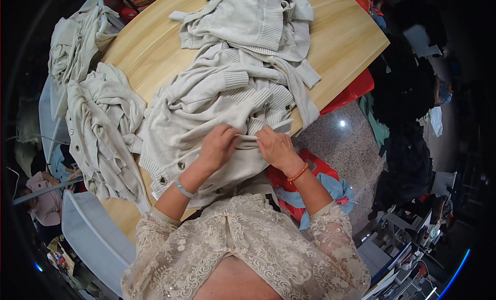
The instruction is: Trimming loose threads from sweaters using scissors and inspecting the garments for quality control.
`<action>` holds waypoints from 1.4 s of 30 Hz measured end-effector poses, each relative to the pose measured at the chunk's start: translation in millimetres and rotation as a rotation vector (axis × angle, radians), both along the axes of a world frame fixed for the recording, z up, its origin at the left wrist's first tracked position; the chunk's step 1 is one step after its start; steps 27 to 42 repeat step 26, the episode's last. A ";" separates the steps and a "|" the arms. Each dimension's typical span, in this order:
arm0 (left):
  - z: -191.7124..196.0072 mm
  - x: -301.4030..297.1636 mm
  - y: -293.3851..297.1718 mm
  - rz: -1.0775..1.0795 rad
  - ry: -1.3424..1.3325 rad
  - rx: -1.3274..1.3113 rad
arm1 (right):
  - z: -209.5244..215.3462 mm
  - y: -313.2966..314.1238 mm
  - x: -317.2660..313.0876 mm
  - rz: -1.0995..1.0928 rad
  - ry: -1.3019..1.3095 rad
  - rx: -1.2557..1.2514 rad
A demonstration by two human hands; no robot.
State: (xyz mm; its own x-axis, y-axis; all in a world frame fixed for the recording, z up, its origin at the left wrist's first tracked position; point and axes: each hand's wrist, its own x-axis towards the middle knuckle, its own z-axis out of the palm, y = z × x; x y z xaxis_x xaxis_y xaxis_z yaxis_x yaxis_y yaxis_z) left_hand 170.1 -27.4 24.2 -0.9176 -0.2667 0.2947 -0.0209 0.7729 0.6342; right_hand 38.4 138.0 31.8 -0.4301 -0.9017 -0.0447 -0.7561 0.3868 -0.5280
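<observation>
A cream knitted cardigan with dark round buttons lies bunched at the near edge of the table, partly draped toward my lap. My left hand pinches a fold of its fabric, fingers curled and pressed on the knit. A short way to the right, my right hand grips the same fold between thumb and fingers. A narrow strip of the fold runs between both hands. My fingertips are partly hidden by the cloth. Ribbed cuffs and bands of the cardigan lie just beyond my hands.
More cream knitwear is heaped farther back on the wooden table. Another buttoned cardigan hangs over the left edge, beside a grey plastic chair. A red stool stands to the right; blue cloth lies near my right forearm.
</observation>
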 end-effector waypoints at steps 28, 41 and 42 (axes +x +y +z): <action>-18.7 -69.1 11.5 0.179 -0.572 -0.376 | -6.9 -9.0 -3.4 0.026 -0.066 0.011; -18.7 -69.1 11.5 0.179 -0.572 -0.376 | -6.9 -9.0 -3.4 0.026 -0.066 0.011; -18.7 -69.1 11.5 0.179 -0.572 -0.376 | -6.9 -9.0 -3.4 0.026 -0.066 0.011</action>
